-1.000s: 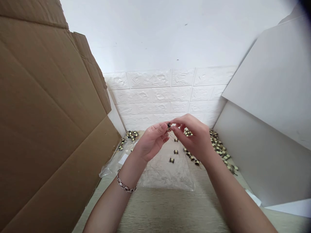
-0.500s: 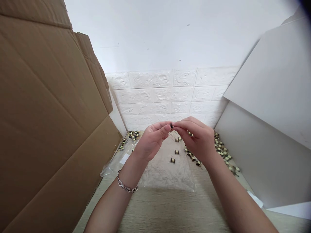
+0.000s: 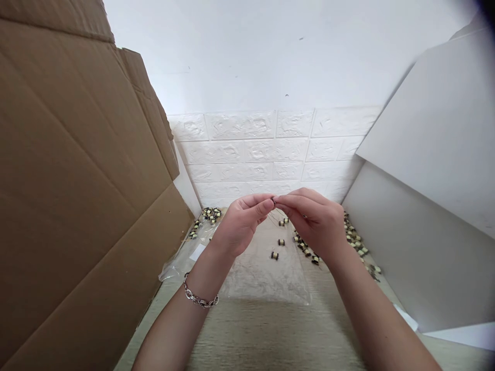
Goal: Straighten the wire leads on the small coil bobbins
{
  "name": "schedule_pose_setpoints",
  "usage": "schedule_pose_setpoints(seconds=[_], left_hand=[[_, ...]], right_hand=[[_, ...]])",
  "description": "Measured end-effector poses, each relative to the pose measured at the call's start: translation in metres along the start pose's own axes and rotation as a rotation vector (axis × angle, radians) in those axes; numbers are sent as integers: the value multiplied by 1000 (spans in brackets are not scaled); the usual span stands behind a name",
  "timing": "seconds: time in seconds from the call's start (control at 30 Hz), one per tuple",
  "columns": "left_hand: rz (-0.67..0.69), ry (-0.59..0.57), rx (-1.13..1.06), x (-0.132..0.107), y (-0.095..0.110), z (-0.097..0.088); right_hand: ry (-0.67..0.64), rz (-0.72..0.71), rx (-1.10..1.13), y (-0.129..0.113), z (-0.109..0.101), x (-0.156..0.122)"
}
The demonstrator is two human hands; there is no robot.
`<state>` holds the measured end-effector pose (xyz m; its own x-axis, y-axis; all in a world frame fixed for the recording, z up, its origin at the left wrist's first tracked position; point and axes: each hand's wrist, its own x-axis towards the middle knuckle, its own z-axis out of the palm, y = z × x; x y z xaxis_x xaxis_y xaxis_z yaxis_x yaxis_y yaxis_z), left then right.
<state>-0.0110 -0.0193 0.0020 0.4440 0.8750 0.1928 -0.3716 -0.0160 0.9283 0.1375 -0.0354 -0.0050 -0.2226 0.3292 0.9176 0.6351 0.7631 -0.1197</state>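
Note:
My left hand and my right hand meet fingertip to fingertip above the table, both pinched on one tiny dark bobbin-like part. Fine wires hang from it between the hands. A chain bracelet circles my left wrist. Below the hands lies a clear plastic bag with a few loose small parts on it.
A scattered row of the same small parts runs along the right, and another small pile sits at the far left. A big cardboard sheet leans on the left, a white panel closes the right, a white brick wall stands behind.
Both hands stay pinched together on the small part; the right fingers have shifted slightly lower and flatter. Nothing on the table moved.

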Motion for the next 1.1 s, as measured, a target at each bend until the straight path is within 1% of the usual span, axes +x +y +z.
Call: schedule_pose_setpoints(seconds=[0.27, 0.43, 0.57, 0.73, 0.8, 0.9, 1.1], left_hand=[[12, 30, -35, 2, -3, -1], [2, 8, -52, 4, -4, -2], [13, -37, -93, 5, -7, -3], [3, -26, -113, 7, -10, -2], [7, -26, -112, 7, -10, -1], [48, -37, -90, 6, -10, 1], [42, -75, -73, 3, -8, 2]], right_hand=[[-39, -3, -39, 3, 0, 0], [-47, -4, -59, 2, 1, 0], [-44, -28, -133, 3, 3, -1], [-49, -12, -235, 2, 4, 0], [-37, 18, -230, 0, 4, 1], [-30, 50, -191, -3, 3, 1], [-1, 26, -135, -4, 4, 1]])
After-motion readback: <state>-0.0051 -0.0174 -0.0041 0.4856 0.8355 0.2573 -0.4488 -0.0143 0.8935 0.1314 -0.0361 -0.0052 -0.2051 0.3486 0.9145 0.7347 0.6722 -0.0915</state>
